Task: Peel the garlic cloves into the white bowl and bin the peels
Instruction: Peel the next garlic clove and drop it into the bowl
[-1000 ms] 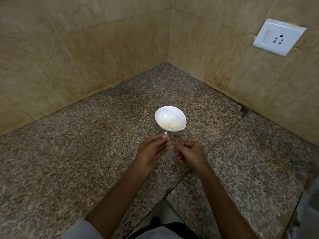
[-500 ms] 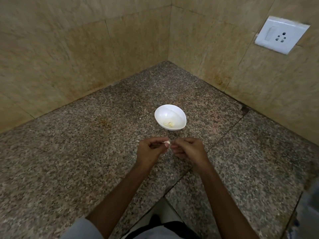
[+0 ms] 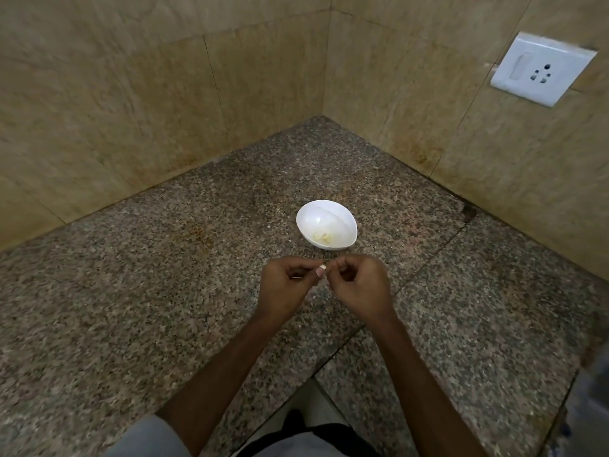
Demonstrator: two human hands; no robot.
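A small white bowl (image 3: 326, 222) sits on the speckled granite counter (image 3: 164, 291) and holds a few pale peeled garlic cloves (image 3: 323, 238). Just in front of the bowl, my left hand (image 3: 286, 288) pinches a small garlic clove (image 3: 322, 267) between thumb and fingertips. My right hand (image 3: 361, 285) is curled close beside it, its fingertips meeting the same clove. Most of the clove is hidden by my fingers. No bin is in view.
Beige tiled walls meet in a corner behind the bowl. A white wall socket (image 3: 540, 69) is mounted on the right wall. The counter's front edge runs near my body at the bottom, with a gap (image 3: 306, 400) between two slabs.
My left hand drew back from the bowl's rim and curled round the clove. My right hand came in to meet it, and both hands now work at the clove together.
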